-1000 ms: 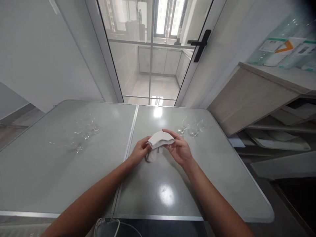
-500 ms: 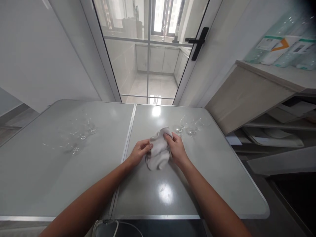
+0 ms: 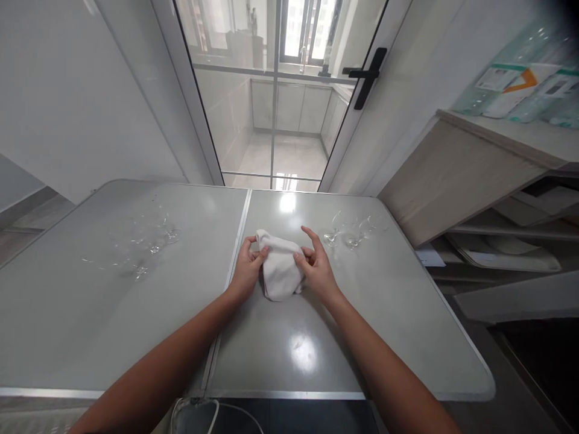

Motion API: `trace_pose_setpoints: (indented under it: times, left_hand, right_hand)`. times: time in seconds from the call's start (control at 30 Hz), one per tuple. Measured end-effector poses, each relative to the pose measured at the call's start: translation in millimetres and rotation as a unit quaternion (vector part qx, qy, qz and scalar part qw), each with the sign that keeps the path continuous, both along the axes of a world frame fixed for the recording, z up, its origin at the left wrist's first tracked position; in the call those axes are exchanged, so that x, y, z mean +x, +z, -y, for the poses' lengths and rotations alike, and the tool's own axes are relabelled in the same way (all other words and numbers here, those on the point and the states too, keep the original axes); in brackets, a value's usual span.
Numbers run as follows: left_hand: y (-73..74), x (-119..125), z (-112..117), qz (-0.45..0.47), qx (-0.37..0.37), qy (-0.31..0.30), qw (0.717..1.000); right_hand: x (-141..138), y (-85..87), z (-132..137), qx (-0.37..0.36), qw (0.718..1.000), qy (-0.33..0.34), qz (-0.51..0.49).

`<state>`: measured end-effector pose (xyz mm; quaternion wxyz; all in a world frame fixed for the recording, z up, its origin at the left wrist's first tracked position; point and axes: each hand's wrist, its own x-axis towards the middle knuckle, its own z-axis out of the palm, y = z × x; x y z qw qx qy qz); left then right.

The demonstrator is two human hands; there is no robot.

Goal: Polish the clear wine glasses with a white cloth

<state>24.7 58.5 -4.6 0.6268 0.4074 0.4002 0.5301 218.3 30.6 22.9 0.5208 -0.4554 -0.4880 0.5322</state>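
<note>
A white cloth (image 3: 283, 271) is bunched between my two hands above the right panel of the table. My left hand (image 3: 246, 265) pinches the cloth's upper left corner between thumb and fingers. On the other side, my right hand (image 3: 319, 268) grips its right edge with the thumb in front, the index finger stretched up and away. Whether anything is wrapped inside the cloth cannot be seen. Beyond my right hand, two clear stemmed glasses (image 3: 351, 241) are on the table. Several more clear stemmed glasses (image 3: 156, 247) are grouped on the left panel.
The grey-green table (image 3: 398, 337) has a metal seam running front to back. At its far side is a glass door (image 3: 274, 120) with a black handle (image 3: 368, 78). To the right, a wooden shelf (image 3: 488, 157) carries plastic-wrapped bottles (image 3: 520, 87). A white cable (image 3: 216, 416) hangs at the near edge.
The cloth has been turned and spread flatter. My left hand has shifted up and left to its corner; my right hand has lowered its hold and raised its index finger.
</note>
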Motion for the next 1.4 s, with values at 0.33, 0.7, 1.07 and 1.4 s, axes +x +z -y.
trace_pose_setpoints:
  times: [0.33,0.7,1.07,1.4]
  left_hand:
    - [-1.1,-6.8,-2.5,-0.173,0.150,-0.043,0.973]
    - [9.1,-13.6,-3.8,-0.364,0.305,0.107,0.874]
    - [67.8,-57.1,15.7,-0.391,0.283,0.142,0.864]
    - [30.2,-224.0,78.0,-0.458,0.174,0.587,0.644]
  right_hand:
    - [4.4,-15.7,-7.9,0.123,0.959,-0.063,0.246]
    - [-8.2,-26.6,-8.0,-0.117,0.982,0.026,-0.149]
    - [-6.0,-41.3,-15.2,-0.132,0.971,0.020,-0.196]
    - [-6.6,-41.2,-14.3,-0.148,0.974,0.032,-0.167]
